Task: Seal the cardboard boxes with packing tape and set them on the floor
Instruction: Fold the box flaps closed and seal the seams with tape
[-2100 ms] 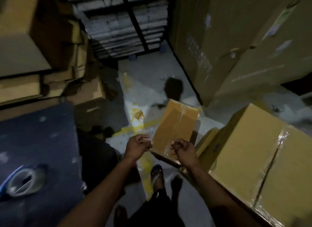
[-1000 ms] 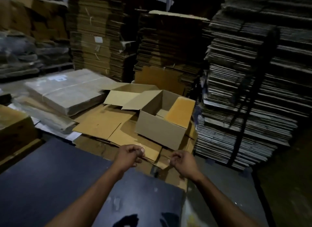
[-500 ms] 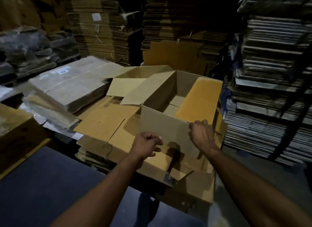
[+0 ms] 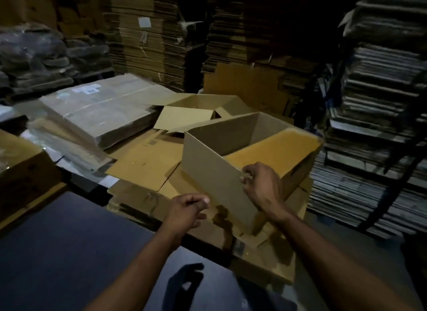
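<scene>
An open cardboard box sits tilted on a pile of flattened cardboard in the middle of the head view. My right hand grips the top edge of its near wall, fingers curled over the rim. My left hand hovers just left of the box's lower near corner with fingers curled, holding nothing that I can see. A second open box lies behind it with its flaps spread. No tape roll is in view.
A dark blue table top fills the lower left. Wrapped bundles of flat cardboard lie to the left. Tall stacks of flattened boxes stand behind and more stacks to the right. A closed box sits at far left.
I turned from the sealed boxes on the floor to the cardboard pile. My right hand reached the open box, took hold of its near wall, and the box has tilted up toward me.
</scene>
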